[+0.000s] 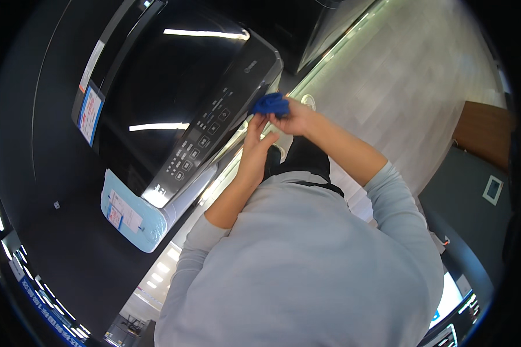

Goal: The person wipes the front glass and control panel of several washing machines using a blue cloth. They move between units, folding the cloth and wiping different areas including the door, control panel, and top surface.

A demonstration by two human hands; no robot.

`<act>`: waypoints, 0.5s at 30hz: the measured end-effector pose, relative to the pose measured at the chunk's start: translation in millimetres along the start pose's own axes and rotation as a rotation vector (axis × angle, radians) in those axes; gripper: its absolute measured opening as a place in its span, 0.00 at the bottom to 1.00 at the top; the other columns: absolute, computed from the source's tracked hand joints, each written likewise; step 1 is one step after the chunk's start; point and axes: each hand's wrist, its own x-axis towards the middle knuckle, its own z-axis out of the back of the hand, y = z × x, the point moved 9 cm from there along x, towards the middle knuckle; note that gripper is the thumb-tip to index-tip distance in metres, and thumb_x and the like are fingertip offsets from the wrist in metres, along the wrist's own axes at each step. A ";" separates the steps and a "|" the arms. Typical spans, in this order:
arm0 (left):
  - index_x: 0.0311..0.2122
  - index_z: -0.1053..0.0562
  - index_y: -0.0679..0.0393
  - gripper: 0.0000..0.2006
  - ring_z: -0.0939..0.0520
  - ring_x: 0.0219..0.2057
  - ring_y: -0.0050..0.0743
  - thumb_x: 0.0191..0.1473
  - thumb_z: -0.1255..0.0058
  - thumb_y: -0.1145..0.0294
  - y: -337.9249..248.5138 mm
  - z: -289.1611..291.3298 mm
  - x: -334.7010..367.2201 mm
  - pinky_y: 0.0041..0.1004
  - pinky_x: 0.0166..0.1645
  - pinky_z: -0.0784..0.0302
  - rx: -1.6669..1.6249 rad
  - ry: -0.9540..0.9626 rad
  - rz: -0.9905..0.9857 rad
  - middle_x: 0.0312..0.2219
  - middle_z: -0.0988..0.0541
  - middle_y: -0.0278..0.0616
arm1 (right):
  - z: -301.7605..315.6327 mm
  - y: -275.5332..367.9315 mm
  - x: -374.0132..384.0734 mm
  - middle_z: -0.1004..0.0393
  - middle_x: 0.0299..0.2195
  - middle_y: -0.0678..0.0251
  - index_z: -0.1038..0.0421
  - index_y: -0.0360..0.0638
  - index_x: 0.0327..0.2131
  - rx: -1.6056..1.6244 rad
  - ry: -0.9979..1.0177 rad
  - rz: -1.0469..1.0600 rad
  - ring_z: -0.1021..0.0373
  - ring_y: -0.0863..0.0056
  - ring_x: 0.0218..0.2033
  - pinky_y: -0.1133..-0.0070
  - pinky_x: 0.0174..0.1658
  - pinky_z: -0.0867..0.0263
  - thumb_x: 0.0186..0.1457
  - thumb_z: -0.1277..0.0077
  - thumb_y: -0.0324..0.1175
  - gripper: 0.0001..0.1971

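A crumpled blue cloth (270, 104) is bunched at the front corner of a top-loading washing machine (214, 95). My right hand (296, 118) is closed around the cloth's right side, with the fingers curled at its lower edge. Just below it, my left hand (256, 144) points upward, its fingertips at the cloth's underside and its thumb held apart from the fingers. Whether those fingertips grip any fabric is hard to see. Beside both hands runs the machine's black control panel (205, 139) with its row of square buttons.
The dark glossy lid (168, 75) is down and reflects ceiling lights. A light blue card (130, 214) and a price label (90, 115) sit at the machine's left side. Grey wood-look floor (388, 75) extends to the right, toward a dark cabinet (469, 179).
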 end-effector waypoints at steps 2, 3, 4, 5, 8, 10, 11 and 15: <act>0.66 0.52 0.66 0.36 0.47 0.67 0.40 0.52 0.52 0.78 1.3 -21.5 21.9 0.35 0.68 0.51 0.065 0.047 -0.036 0.64 0.45 0.50 | -1.1 31.2 -5.4 0.26 0.36 0.58 0.31 0.38 0.39 0.047 0.026 0.051 0.26 0.65 0.32 0.75 0.32 0.23 0.63 0.57 0.42 0.15; 0.66 0.52 0.65 0.37 0.47 0.67 0.40 0.52 0.52 0.78 2.6 -31.7 32.2 0.35 0.68 0.52 0.077 0.073 -0.040 0.64 0.46 0.50 | -2.3 46.0 -7.9 0.26 0.36 0.57 0.31 0.38 0.39 0.077 0.047 0.070 0.26 0.64 0.33 0.75 0.33 0.23 0.63 0.57 0.41 0.15; 0.67 0.53 0.64 0.38 0.47 0.67 0.40 0.52 0.51 0.77 3.7 -42.2 41.9 0.35 0.68 0.52 0.086 0.100 -0.047 0.65 0.46 0.49 | -1.0 62.2 -9.4 0.27 0.36 0.57 0.30 0.38 0.39 0.103 0.067 0.090 0.26 0.63 0.34 0.75 0.33 0.23 0.62 0.56 0.41 0.14; 0.67 0.53 0.62 0.39 0.48 0.67 0.40 0.52 0.51 0.77 4.9 -51.6 50.3 0.34 0.68 0.52 0.093 0.124 -0.054 0.65 0.47 0.48 | 1.9 79.3 -9.4 0.27 0.37 0.56 0.31 0.38 0.40 0.139 0.078 0.157 0.27 0.62 0.36 0.73 0.35 0.24 0.62 0.56 0.40 0.14; 0.67 0.53 0.60 0.39 0.48 0.68 0.40 0.51 0.50 0.76 27.0 -65.1 71.2 0.36 0.67 0.52 0.163 0.203 -0.023 0.65 0.47 0.47 | 8.4 107.4 -7.7 0.28 0.41 0.56 0.33 0.39 0.44 0.220 0.082 0.353 0.29 0.60 0.41 0.69 0.42 0.28 0.61 0.54 0.38 0.14; 0.66 0.51 0.60 0.39 0.46 0.67 0.42 0.51 0.47 0.71 42.8 -64.6 68.9 0.37 0.67 0.51 0.175 0.160 0.104 0.65 0.46 0.47 | 11.4 109.4 -7.3 0.29 0.45 0.55 0.36 0.39 0.48 0.242 0.046 0.480 0.31 0.59 0.45 0.66 0.46 0.31 0.61 0.53 0.37 0.16; 0.66 0.51 0.60 0.39 0.45 0.66 0.42 0.51 0.47 0.69 57.1 -57.1 69.8 0.37 0.66 0.50 0.190 0.137 0.139 0.64 0.45 0.47 | 22.1 103.9 13.8 0.30 0.48 0.56 0.39 0.40 0.51 0.295 0.076 0.437 0.33 0.59 0.46 0.64 0.48 0.34 0.60 0.53 0.36 0.18; 0.64 0.48 0.60 0.40 0.36 0.59 0.41 0.51 0.44 0.54 94.8 -6.7 68.4 0.39 0.59 0.39 0.215 -0.033 0.320 0.59 0.38 0.50 | 66.5 64.0 115.0 0.30 0.47 0.57 0.37 0.41 0.50 0.362 0.163 0.166 0.33 0.59 0.46 0.63 0.47 0.34 0.64 0.64 0.45 0.20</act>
